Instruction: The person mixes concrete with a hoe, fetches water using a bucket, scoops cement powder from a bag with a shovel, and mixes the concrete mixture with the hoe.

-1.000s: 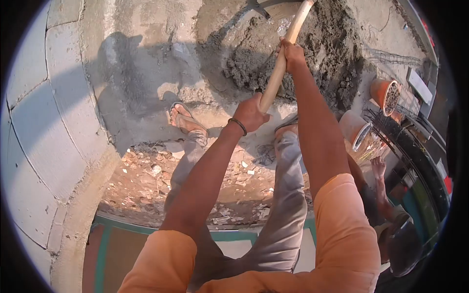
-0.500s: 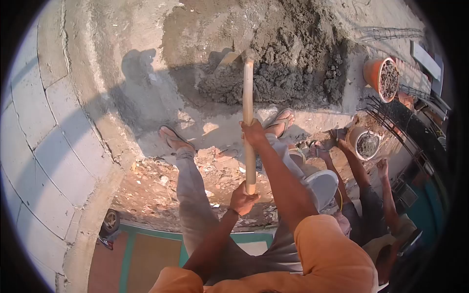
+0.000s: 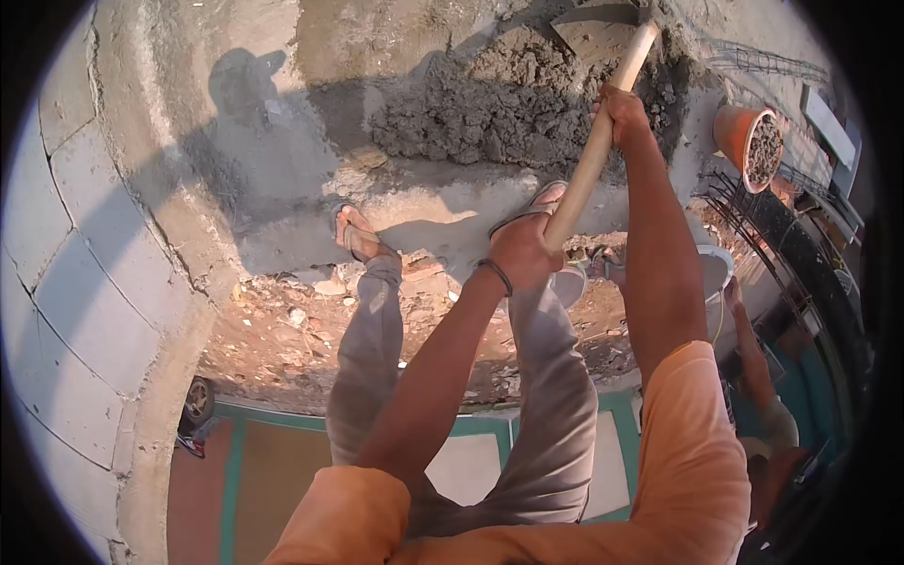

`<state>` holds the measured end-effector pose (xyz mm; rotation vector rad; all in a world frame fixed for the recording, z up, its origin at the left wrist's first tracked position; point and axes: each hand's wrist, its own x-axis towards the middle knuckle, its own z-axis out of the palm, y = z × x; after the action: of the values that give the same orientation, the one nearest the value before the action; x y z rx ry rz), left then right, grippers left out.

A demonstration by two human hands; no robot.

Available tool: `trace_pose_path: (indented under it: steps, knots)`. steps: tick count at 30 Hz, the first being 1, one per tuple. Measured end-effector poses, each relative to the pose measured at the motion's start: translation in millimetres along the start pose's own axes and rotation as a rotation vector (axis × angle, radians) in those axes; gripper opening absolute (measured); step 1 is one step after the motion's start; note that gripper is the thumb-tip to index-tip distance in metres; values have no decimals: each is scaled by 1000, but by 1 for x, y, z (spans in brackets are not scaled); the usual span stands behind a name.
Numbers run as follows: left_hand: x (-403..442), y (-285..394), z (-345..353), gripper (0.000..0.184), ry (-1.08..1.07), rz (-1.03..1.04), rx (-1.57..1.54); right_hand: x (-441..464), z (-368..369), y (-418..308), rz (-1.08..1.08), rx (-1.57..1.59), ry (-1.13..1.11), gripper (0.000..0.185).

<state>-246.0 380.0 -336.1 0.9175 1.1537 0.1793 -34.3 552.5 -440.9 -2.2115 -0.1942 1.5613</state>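
A long pale wooden handle [image 3: 603,141] slants from low centre up to the right. My left hand [image 3: 524,252], with a dark band at the wrist, is closed around its lower end. Higher up, my right hand [image 3: 621,111] grips the same handle. At its top end a broad metal blade [image 3: 595,32] lies over the far right part of the wet grey mortar [image 3: 490,99]. Some of the blade's edge is hidden in the mortar.
An orange bucket of gravel [image 3: 734,137] stands at the right near thin steel bars [image 3: 744,212]. A co-worker's arm [image 3: 753,358] shows lower right, by a white bucket [image 3: 718,266]. Rubble [image 3: 282,325] lies below my feet. Grey blocks [image 3: 99,268] line the left.
Since half a second ago, both hands and the handle have swung up and away to the right. The blade has moved from the mortar's left side to its far right.
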Motion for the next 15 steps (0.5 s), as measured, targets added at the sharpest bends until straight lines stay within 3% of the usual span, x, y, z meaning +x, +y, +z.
trace_pose_path:
  steps: [3, 6, 8, 10, 12, 15]
  knots:
    - [-59, -19, -53, 52, -135, -290, -25, -11, 50, 88, 178, 5, 36, 16]
    - [-123, -91, -124, 54, -184, -253, 133, -78, 122, 149, 253, 109, 76, 17]
    - [-147, -132, -190, 42, -273, -177, 288, -118, 164, 173, 252, 255, 93, 18]
    - [-165, -189, -231, 28, -236, -305, 548, -140, 199, 214, 266, 486, 125, 18]
    - [-186, -223, -255, 14, -65, -156, 733, -176, 220, 224, 244, 621, 127, 18]
    - [-230, -224, -258, 10, 107, -204, 819, -236, 220, 232, 164, 660, 40, 19]
